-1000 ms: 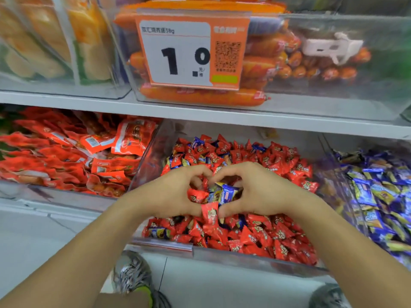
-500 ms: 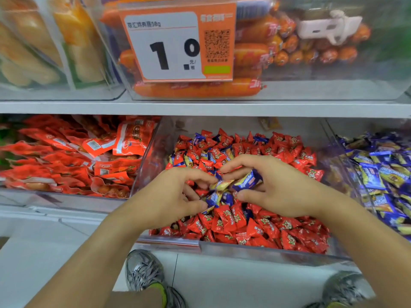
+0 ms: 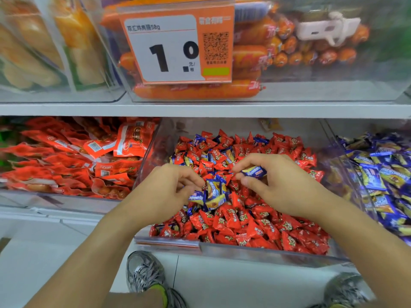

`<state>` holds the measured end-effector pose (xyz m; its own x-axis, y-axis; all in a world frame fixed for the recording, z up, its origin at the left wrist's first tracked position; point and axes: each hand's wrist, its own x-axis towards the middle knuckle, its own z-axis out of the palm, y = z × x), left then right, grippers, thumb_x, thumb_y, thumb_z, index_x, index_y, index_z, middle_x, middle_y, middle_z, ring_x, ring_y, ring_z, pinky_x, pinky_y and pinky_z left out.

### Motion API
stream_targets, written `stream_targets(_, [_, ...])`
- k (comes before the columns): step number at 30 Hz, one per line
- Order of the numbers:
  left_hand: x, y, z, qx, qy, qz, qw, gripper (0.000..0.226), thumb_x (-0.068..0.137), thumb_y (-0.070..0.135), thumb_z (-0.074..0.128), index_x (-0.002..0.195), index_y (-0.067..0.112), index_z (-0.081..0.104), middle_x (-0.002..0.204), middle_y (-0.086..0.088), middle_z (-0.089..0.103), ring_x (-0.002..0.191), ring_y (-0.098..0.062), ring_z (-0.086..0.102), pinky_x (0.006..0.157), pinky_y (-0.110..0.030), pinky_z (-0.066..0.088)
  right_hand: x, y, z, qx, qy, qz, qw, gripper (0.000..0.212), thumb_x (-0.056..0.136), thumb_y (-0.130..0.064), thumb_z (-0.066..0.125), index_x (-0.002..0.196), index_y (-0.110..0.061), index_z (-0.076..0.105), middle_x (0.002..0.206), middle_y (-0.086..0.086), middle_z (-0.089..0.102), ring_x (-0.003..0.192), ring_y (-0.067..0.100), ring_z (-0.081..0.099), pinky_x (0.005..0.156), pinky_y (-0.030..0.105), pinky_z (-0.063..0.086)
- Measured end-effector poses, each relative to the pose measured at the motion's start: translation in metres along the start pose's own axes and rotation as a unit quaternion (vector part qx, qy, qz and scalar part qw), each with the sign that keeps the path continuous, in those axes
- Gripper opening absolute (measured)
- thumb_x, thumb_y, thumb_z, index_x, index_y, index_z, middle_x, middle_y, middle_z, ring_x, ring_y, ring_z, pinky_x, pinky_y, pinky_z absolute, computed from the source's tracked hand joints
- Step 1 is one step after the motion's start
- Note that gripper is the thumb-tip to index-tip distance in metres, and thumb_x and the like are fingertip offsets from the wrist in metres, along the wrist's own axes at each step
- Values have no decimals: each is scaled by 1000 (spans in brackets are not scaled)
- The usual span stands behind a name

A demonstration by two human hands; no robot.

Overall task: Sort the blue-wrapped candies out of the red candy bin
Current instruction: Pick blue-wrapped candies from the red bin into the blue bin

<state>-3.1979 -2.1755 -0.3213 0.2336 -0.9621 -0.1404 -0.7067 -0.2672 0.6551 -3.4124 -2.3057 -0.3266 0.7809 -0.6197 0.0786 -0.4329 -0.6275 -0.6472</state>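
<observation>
Our right hand (image 3: pixel 282 185) pinches a blue-wrapped candy (image 3: pixel 254 171) above the red candy bin (image 3: pixel 266 252); our left hand (image 3: pixel 164 194) pinches another blue candy (image 3: pixel 196 197) in the pile.

The scene is being lit brightly and evenly from above, with shadows barely being cast. Glare is being thrown off the clear bins (image 3: pixel 289 254). Edges are being bent by the wide lens, and the upper shelf (image 3: pixel 200 110) is being smeared by motion blur.

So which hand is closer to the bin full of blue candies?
Right. The right hand hovers over the red bin, next to the blue candy bin; the left hand is farther away, near the red bin's other side.
</observation>
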Motion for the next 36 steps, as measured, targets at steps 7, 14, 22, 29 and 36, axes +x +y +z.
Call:
stream_targets(7, [5,10,19,39,-23,22,999,11,98,38,53,103,32,61,84,5,66,57,-8,54,54,-26,42,5,-10,9,-17,11,-27,999,16,98,-29,57,113,-26,63,86,-23,58,78,-11,57,72,6,37])
stream_targets(14, [5,17,22,92,-57,59,992,22,78,41,79,95,29,74,87,11,62,78,1,56,69,-16,46,24,-9,19,-35,1,-27,999,19,93,-45,60,103,-29,63,74,-5,66,57,4,54,60,24,40])
stream_targets(22, [1,2,2,75,39,-17,996,13,92,26,63,104,27,59,89,10,63,73,-2,59,67,-18,49,40,-5,36,-144,-151,16,978,59,82,-53,71,131,-27,52,107,-5,49,109,17,49,93,33,45])
stream_targets(29, [17,9,23,107,-5,-6,994,28,93,25,52,121,24,49,69,3,57,51,-8,48,49,-27,39,36,0,33,-88,-102,11,991,20,92,-41,65,108,-31,57,76,-7,57,82,5,42,68,30,38])
stream_targets(36, [25,8,31,154,8,-4,988,17,90,40,64,93,25,56,75,13,52,72,-13,52,69,-33,50,25,0,15,-84,-59,4,995,20,95,-47,57,101,-29,53,74,-13,51,63,-5,47,58,14,30])
